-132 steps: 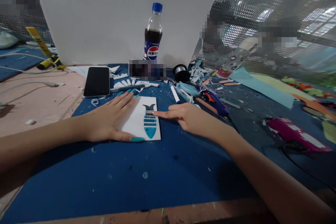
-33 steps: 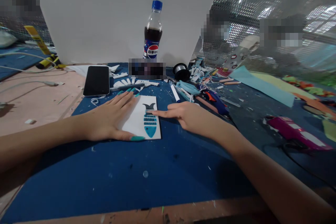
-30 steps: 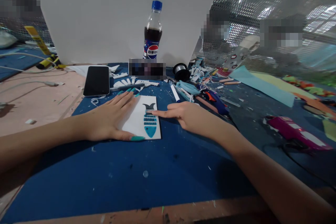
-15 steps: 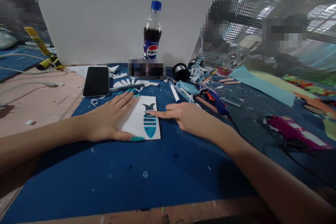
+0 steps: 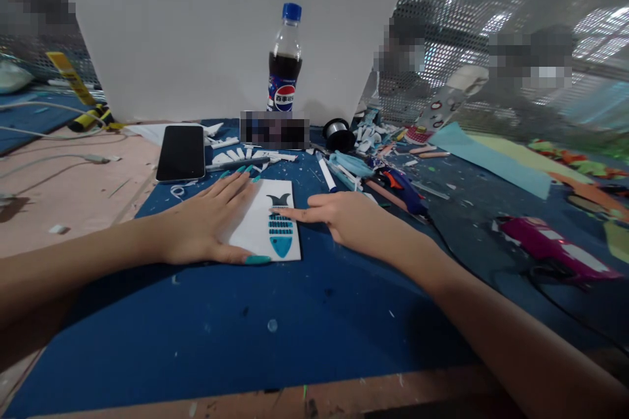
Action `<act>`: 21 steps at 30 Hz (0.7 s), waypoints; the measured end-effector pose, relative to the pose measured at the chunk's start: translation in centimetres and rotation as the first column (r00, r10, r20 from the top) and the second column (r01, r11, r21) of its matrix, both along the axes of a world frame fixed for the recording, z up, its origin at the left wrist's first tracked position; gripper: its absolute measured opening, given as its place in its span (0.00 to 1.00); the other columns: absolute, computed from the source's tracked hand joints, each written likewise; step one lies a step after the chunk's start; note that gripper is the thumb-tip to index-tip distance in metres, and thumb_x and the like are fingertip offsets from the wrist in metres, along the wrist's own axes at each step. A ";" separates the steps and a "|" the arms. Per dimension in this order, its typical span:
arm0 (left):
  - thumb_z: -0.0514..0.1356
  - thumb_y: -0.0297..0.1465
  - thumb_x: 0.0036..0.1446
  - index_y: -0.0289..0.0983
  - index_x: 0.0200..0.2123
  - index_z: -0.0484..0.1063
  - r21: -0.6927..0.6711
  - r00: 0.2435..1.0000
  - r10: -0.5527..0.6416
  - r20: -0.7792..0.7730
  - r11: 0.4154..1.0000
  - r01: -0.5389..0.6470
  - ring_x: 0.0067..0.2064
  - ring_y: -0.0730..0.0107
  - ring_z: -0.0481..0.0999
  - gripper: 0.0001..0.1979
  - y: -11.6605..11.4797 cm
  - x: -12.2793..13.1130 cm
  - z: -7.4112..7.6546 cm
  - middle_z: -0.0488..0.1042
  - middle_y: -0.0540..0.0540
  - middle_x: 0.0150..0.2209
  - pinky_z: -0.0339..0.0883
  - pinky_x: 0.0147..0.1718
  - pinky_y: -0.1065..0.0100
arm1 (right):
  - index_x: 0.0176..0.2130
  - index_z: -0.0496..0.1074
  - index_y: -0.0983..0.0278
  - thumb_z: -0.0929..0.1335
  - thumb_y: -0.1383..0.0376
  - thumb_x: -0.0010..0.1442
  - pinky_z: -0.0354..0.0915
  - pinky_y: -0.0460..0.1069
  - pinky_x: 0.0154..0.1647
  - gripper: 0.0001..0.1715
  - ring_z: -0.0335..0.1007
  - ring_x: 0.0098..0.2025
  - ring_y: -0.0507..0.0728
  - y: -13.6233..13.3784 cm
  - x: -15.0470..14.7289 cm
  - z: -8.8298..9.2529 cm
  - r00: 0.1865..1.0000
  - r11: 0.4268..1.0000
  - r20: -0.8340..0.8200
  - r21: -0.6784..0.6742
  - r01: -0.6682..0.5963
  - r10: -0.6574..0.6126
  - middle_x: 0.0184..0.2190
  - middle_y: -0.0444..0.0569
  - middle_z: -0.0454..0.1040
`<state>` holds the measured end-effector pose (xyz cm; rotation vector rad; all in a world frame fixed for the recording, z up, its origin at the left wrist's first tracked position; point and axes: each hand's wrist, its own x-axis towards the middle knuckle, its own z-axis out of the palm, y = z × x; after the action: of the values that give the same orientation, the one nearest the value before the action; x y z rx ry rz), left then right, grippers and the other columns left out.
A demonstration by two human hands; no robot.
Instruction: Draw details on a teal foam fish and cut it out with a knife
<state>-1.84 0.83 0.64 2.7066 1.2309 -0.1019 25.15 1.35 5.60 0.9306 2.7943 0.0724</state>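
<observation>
A white board (image 5: pixel 246 226) lies on the blue mat, with a fish-skeleton design (image 5: pixel 281 246) along its right side. The fish has a blue head at the near end, striped ribs and a dark tail at the far end. Flat on the board's left part rests my left hand (image 5: pixel 204 226), fingers stretched, thumb along the near edge. From the right, my right hand (image 5: pixel 351 219) reaches in with its index finger straight and the other fingers curled. That fingertip touches the ribs just below the tail and hides part of them. Nothing shows gripped in either hand.
Behind the board lie a phone (image 5: pixel 180 152), white scraps (image 5: pixel 236 156) and a white marker (image 5: pixel 325 172). A cola bottle (image 5: pixel 285 65) stands before a white panel. To the right are a wire spool (image 5: pixel 339 135), a blue glue gun (image 5: pixel 403 188) and a magenta device (image 5: pixel 557 249) with a cord.
My right hand has shifted very slightly left, its index fingertip still on the ribs. My left hand and the board stay in place.
</observation>
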 end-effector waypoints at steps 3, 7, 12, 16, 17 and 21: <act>0.45 0.65 0.55 0.30 0.70 0.26 -0.021 1.000 0.001 -0.016 1.000 -0.002 0.70 0.34 0.29 0.57 0.0 0.2 0.3 0.26 0.29 0.70 0.36 0.65 0.41 | 0.65 0.61 0.51 0.59 0.85 0.52 0.43 0.45 0.22 0.49 0.50 0.23 0.51 0.0 -0.1 0.0 1.000 1.000 -0.017 -0.012 -0.001 0.001 0.28 0.46 0.66; 0.45 0.64 0.55 0.32 0.70 0.25 0.027 1.000 -0.028 0.013 0.999 0.027 0.70 0.35 0.29 0.56 0.2 -0.1 -0.5 0.26 0.30 0.70 0.37 0.65 0.41 | 0.65 0.61 0.51 0.59 0.85 0.51 0.43 0.45 0.21 0.49 0.49 0.23 0.50 0.1 -0.1 0.1 0.999 0.999 -0.034 -0.033 -0.002 0.001 0.29 0.46 0.66; 0.48 0.63 0.56 0.36 0.70 0.22 0.085 0.998 -0.058 0.039 0.995 0.055 0.70 0.37 0.30 0.55 0.5 -0.8 -1.5 0.25 0.33 0.71 0.37 0.65 0.42 | 0.65 0.61 0.49 0.59 0.85 0.52 0.42 0.45 0.21 0.50 0.49 0.23 0.50 0.3 0.0 0.1 1.000 0.998 -0.030 -0.054 0.009 -0.010 0.28 0.46 0.65; 0.48 0.63 0.56 0.38 0.70 0.21 0.078 0.997 -0.057 0.049 0.996 0.053 0.70 0.35 0.31 0.55 0.6 -1.1 -1.7 0.26 0.35 0.71 0.38 0.65 0.42 | 0.65 0.62 0.50 0.59 0.85 0.52 0.42 0.45 0.22 0.49 0.51 0.24 0.50 0.4 0.1 -0.1 0.999 0.999 -0.047 -0.049 0.002 -0.004 0.27 0.46 0.64; 0.48 0.64 0.55 0.38 0.69 0.21 0.083 0.997 -0.057 0.054 0.995 0.053 0.70 0.35 0.31 0.55 0.6 -1.1 -1.8 0.25 0.36 0.71 0.38 0.65 0.42 | 0.64 0.62 0.49 0.59 0.85 0.51 0.42 0.45 0.22 0.49 0.51 0.24 0.50 0.4 0.1 -0.1 0.999 0.999 -0.044 -0.047 0.003 -0.005 0.27 0.46 0.64; 0.46 0.64 0.55 0.36 0.70 0.23 0.068 0.999 -0.038 0.036 0.997 0.036 0.70 0.37 0.29 0.55 0.5 -0.8 -1.5 0.24 0.36 0.71 0.35 0.66 0.43 | 0.64 0.63 0.49 0.59 0.85 0.51 0.42 0.45 0.21 0.49 0.52 0.24 0.51 0.3 0.0 0.0 1.000 0.999 -0.016 -0.030 0.024 -0.025 0.28 0.46 0.64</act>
<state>-2.67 1.36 -0.84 2.7761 1.1952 -0.0139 25.15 1.61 5.59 0.9626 2.7902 0.0189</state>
